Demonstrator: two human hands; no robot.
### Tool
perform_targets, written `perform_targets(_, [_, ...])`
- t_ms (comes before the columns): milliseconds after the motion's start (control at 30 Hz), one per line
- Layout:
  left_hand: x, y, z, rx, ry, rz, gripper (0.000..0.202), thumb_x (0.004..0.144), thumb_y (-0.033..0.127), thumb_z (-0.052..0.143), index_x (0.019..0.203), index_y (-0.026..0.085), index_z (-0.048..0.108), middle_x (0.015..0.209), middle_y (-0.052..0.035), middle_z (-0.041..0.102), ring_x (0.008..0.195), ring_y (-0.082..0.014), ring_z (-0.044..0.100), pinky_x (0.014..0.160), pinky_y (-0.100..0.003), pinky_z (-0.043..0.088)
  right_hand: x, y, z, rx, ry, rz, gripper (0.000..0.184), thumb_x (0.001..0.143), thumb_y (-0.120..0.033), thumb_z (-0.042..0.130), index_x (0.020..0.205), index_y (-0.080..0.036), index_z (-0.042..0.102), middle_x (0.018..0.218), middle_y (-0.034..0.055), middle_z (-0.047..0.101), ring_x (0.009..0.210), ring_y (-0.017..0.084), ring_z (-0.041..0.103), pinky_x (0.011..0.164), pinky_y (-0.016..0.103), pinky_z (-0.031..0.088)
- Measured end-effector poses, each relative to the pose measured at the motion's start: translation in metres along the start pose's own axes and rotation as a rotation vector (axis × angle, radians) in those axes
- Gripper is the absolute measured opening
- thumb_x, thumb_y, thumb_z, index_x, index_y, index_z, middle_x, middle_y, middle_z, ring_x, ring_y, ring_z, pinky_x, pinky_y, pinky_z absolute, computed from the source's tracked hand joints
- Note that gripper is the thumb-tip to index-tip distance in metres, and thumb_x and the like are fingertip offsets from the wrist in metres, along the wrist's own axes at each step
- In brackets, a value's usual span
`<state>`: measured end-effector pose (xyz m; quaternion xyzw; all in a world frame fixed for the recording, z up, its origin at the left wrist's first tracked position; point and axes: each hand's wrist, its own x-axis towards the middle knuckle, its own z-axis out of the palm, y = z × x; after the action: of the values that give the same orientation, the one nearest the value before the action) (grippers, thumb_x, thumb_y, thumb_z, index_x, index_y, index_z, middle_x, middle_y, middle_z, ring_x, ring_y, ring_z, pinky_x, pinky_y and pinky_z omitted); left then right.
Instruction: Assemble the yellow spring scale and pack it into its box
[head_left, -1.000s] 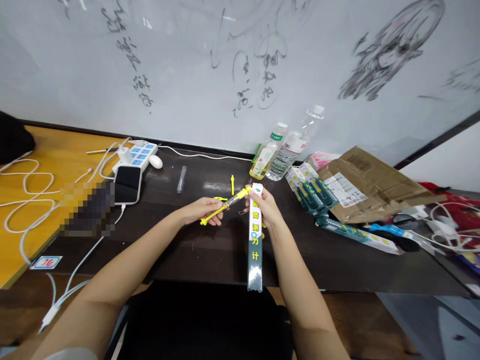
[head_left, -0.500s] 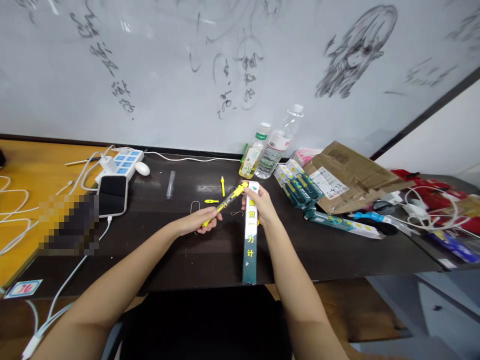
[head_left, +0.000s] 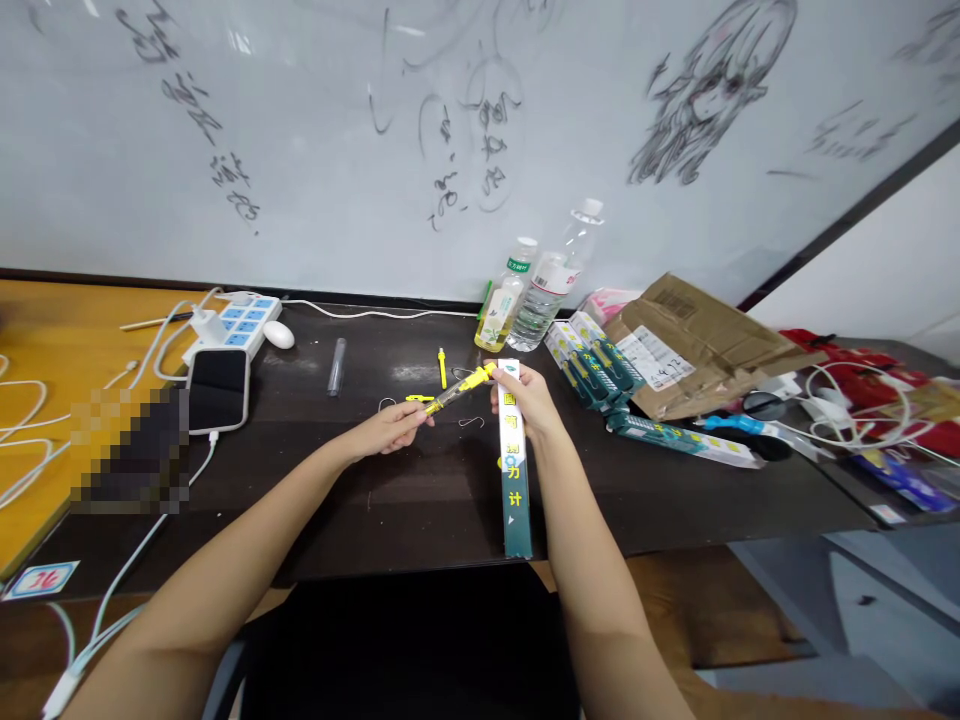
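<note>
At the front edge of the dark desk [head_left: 360,520], the green end of a long narrow box [head_left: 514,460] points at the person; its long axis runs almost straight back, with the white end towards the desk's rear edge. The right hand [head_left: 531,398] has its fingers wrapped about the box near that white end. The left hand [head_left: 390,428] pinches the lower end of a yellow-and-clear tube [head_left: 454,392] between thumb and fingers. This tube slants, its long axis running from the front left corner's side towards the back right corner, its yellow head meeting the right hand's fingertips beside the box's white end; whether those fingertips grip the head, I cannot tell. Beyond, a wire hook [head_left: 471,421] lies between the hands, and a yellow stick [head_left: 442,368] points at the rear edge. A clear cylinder [head_left: 337,367] lies further left, its long axis running front to back. Near the rear edge stand a tea bottle [head_left: 498,315] and a water bottle [head_left: 536,310]
</note>
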<state>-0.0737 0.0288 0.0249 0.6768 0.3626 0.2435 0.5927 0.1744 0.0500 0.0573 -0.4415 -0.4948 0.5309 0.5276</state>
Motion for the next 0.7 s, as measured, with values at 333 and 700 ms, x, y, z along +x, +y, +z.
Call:
perform_targets(333, [-0.0017,0.0010,0.0021,0.405,0.209,0.203,0.033,0.092,0.047,0.043,0.104,0.019,0.056,0.078,0.0007,0.055,0.068,-0.0122,0.051,0.066,-0.024,0.039,0.0023,0.0045,0.0013,-0.059,0.070,0.009,0.037,0.063,-0.045,0.079,0.073,-0.020,0.053,0.046,-0.0046,0.057,0.036,0.011,0.051,0.035,0.022,0.045])
perform_targets(700, [-0.0030,0.0030,0.0054,0.762,0.518,0.133,0.033,0.088,0.049,0.050,0.110,0.026,0.058,0.090,-0.0018,0.068,0.078,-0.0201,0.062,0.068,-0.025,0.038,-0.0001,0.0019,0.0060,0.017,0.035,-0.008,0.039,0.062,-0.046,0.078,0.081,-0.020,0.056,0.060,-0.0040,0.062,0.041,0.009,0.054,0.037,0.020,0.047])
